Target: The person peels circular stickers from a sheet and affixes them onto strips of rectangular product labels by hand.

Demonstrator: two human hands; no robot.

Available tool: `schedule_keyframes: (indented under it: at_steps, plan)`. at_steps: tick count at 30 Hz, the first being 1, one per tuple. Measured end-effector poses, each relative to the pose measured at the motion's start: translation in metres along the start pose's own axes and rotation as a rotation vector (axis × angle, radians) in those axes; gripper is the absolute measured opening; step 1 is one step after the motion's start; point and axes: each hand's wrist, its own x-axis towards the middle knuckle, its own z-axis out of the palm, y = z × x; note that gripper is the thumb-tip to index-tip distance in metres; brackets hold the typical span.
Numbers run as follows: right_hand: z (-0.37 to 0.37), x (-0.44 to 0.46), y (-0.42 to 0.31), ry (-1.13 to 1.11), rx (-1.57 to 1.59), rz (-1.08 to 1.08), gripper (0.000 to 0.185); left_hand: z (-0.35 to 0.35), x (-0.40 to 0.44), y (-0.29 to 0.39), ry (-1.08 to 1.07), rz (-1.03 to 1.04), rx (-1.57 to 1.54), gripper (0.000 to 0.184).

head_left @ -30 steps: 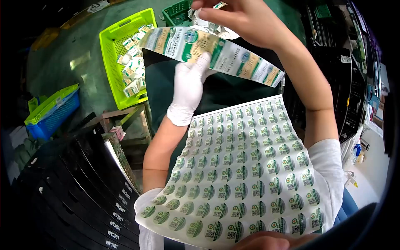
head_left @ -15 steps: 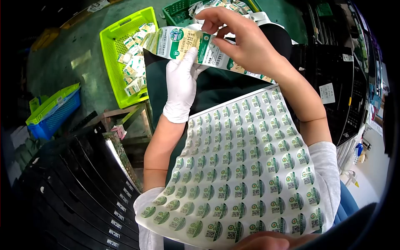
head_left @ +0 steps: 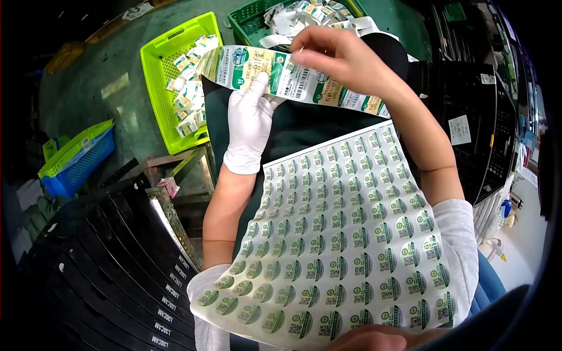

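Strip (head_left: 297, 81): seemed light, kinda floppy, edges safest
Left hand (head_left: 250, 120): 11 o'clock, pinched it
Right hand (head_left: 350, 63): 1 o'clock, couldn't tell grip

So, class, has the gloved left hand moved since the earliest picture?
Yes: the gloved left hand has shifted left, closer to the lime-green crate.
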Motion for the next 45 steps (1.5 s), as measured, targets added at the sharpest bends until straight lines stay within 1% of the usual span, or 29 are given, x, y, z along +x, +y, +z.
schedule_keyframes:
  at_steps: [1,4,7,12,14,15,18,21,25,28,31,32,33,37,41,44,45]
  plan:
    - [0.003,-0.002,-0.001,-0.027,-0.02,0.002,0.019,-0.001,0.0,-0.001,-0.002,-0.005,-0.003,0.028]
    - [0.008,-0.002,-0.001,0.007,-0.01,-0.004,0.018,-0.001,0.0,0.001,-0.006,-0.013,-0.029,0.028]
    - [0.005,-0.002,-0.003,0.174,-0.037,-0.122,0.019,0.001,-0.001,0.002,0.006,-0.003,-0.031,0.028]
    - [0.004,-0.01,-0.003,0.108,-0.026,-0.263,0.025,0.006,-0.001,0.002,-0.015,0.025,-0.096,0.03]
    - [0.006,-0.009,-0.001,0.104,-0.038,-0.339,0.024,0.006,-0.002,0.001,-0.056,0.003,-0.131,0.031]
    - [0.006,-0.01,-0.004,0.094,-0.001,-0.302,0.023,0.005,-0.002,0.001,-0.075,-0.007,-0.148,0.031]
    - [0.005,-0.009,-0.001,0.095,-0.048,-0.398,0.025,-0.002,0.0,0.001,-0.119,-0.078,-0.164,0.039]
    - [0.003,-0.012,-0.002,0.048,-0.098,-0.372,0.024,-0.002,0.002,0.001,-0.098,-0.069,-0.115,0.037]
    - [0.005,-0.015,-0.008,0.071,-0.227,-0.445,0.019,0.002,0.001,0.004,-0.07,-0.052,-0.037,0.033]
    - [0.007,-0.016,-0.014,0.109,-0.231,-0.412,0.02,0.007,-0.003,0.009,-0.062,-0.029,0.001,0.032]
    - [0.001,-0.016,-0.015,0.041,-0.103,-0.309,0.021,0.008,-0.003,0.011,-0.101,-0.038,0.014,0.032]
    - [0.0,-0.015,-0.014,0.026,-0.114,-0.336,0.022,0.008,-0.004,0.012,-0.12,-0.048,0.014,0.032]
    - [-0.002,-0.014,-0.013,0.01,-0.125,-0.363,0.022,0.014,-0.005,0.012,-0.086,-0.045,-0.015,0.028]
    - [0.001,-0.015,-0.012,0.002,-0.143,-0.392,0.02,0.011,-0.008,0.014,-0.105,0.025,0.159,0.027]
    - [0.004,-0.018,-0.011,0.024,-0.203,-0.436,0.015,0.012,-0.007,0.015,-0.093,-0.007,0.147,0.028]
    - [0.003,-0.016,-0.013,0.053,-0.331,-0.544,0.011,0.012,-0.005,0.013,-0.056,-0.058,0.097,0.029]
    - [0.002,-0.017,-0.015,0.047,-0.249,-0.517,0.01,0.011,-0.003,0.013,-0.041,-0.075,0.081,0.029]
